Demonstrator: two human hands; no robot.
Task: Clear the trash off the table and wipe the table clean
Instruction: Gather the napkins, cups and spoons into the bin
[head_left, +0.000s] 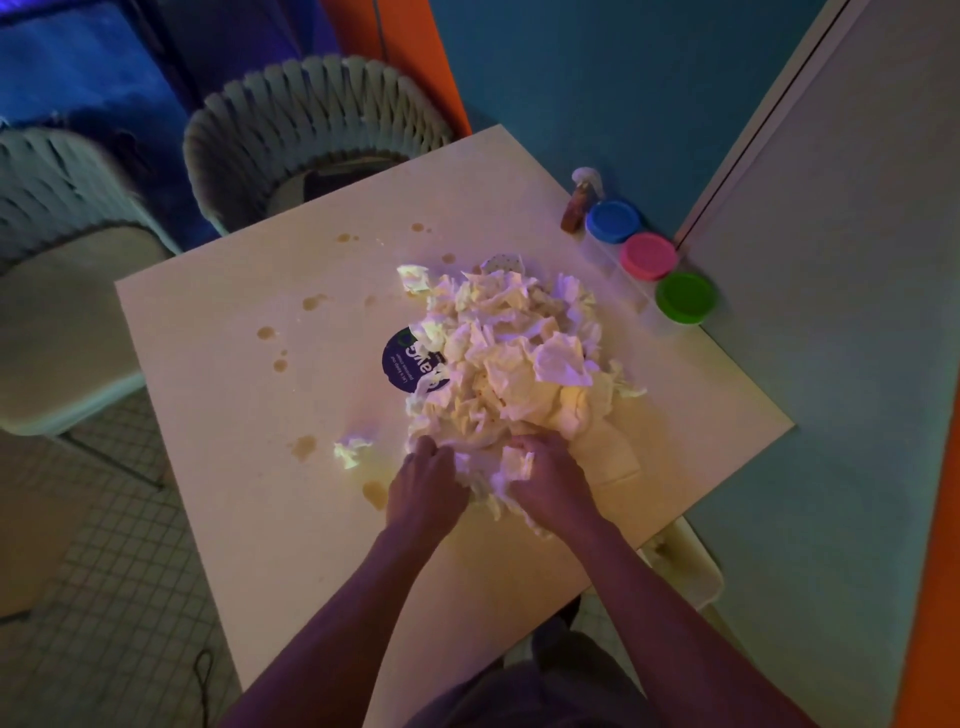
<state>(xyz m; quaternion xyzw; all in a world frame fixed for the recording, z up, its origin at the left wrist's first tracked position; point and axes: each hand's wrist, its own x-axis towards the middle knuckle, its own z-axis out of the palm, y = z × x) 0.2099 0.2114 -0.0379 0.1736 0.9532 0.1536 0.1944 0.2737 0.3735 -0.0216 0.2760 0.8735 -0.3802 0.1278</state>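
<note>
Three clear containers are standing in a row along the far right edge of the worktop (249, 467), each closed by a coloured lid: the blue-lidded container (613, 222) farthest, the pink-lidded container (648, 256) in the middle, the green-lidded container (685, 299) nearest. What is inside them cannot be made out. A small brown spray bottle (577, 203) is standing just beside the blue one, on its far side.

A big heap of crumpled paper (514, 358) is lying on the middle of the worktop, partly covering a dark round label (404, 361) with white lettering. One small loose paper scrap (352, 451) is lying apart from the heap, to the left of the hands, and another crumpled piece (414, 278) is sitting at the heap's far left corner. Brown spill stains (304, 447) are dotting the pale surface to the left of and beyond the pile.

Both hands are reaching into the near edge of the heap. The left hand (427, 488) is lying knuckles-up with its fingers curling down into the paper. The right hand (545, 480) is gripping a wad of the paper, white folds showing between its bent fingers. The heap is spreading away from both hands toward the containers.

Two woven-backed chairs (311, 119) are standing off the far left side of the worktop.
</note>
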